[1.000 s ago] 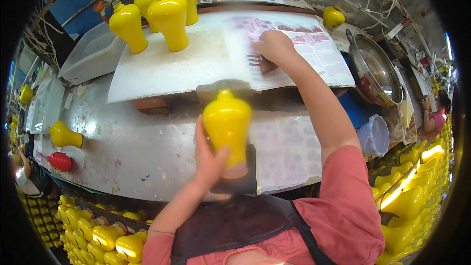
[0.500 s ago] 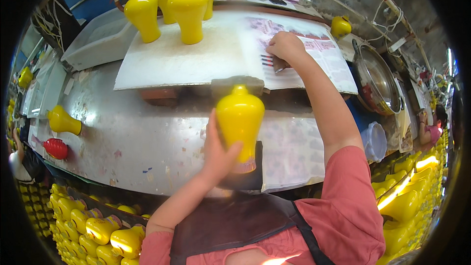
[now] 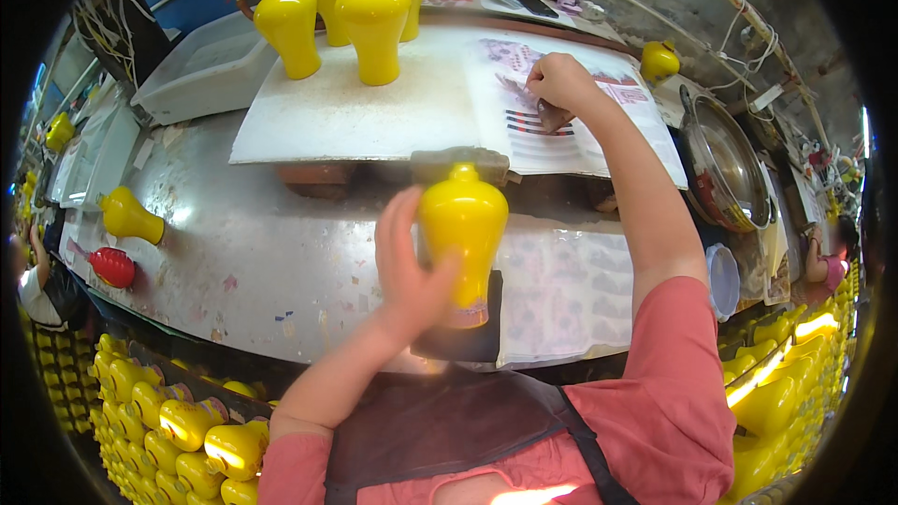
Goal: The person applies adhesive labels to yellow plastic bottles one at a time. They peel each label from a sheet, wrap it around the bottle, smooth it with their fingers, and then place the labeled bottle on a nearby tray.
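Note:
A glossy yellow bottle lies over a dark pad, its neck against a grey block. My left hand, slightly blurred, has its thumb across the bottle's lower body and its fingers along the left side. A band of pale pattern rings the bottle's base. Farther off, my right hand is closed on a small brown flat piece, like a scraper, over a printed sheet. Dark strips with red marks lie beneath it.
Several yellow bottles stand on the white board. A white plastic bin is to its left, a metal basin to its right. Another bottle and a red object rest at far left. Stacked bottles fill the area below.
My left fingers have shifted up and slightly away from the bottle's side, the thumb still across it. My right hand has moved a little off the dark strips, uncovering more of them.

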Demonstrator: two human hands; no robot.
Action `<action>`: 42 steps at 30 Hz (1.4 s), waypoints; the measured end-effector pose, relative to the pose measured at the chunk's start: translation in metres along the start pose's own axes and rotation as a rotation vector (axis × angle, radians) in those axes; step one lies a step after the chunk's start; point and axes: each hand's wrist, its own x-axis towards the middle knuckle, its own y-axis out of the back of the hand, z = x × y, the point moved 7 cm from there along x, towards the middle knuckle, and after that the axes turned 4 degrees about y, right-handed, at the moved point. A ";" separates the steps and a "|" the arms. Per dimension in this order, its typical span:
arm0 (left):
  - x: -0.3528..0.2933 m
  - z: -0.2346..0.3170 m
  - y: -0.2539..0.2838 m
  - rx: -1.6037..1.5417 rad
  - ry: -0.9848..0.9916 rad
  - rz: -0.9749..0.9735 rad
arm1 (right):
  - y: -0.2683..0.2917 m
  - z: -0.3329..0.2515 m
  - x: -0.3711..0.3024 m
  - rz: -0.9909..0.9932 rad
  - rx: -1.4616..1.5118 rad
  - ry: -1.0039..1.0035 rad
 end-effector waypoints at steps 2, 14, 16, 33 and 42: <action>0.033 0.007 -0.001 -0.097 -0.063 -0.038 | 0.012 -0.012 -0.005 -0.073 0.081 -0.015; 0.110 0.082 -0.014 0.247 -0.663 0.036 | 0.093 -0.108 -0.106 -0.485 0.520 0.110; 0.103 0.087 -0.009 0.199 -0.666 0.013 | 0.093 -0.114 -0.121 -0.509 0.585 0.160; 0.078 0.088 0.030 0.031 0.009 -0.287 | 0.005 -0.161 -0.242 -0.324 1.457 -0.079; 0.064 0.054 0.036 -0.511 0.503 -0.608 | -0.017 -0.142 -0.257 -0.387 1.178 -0.090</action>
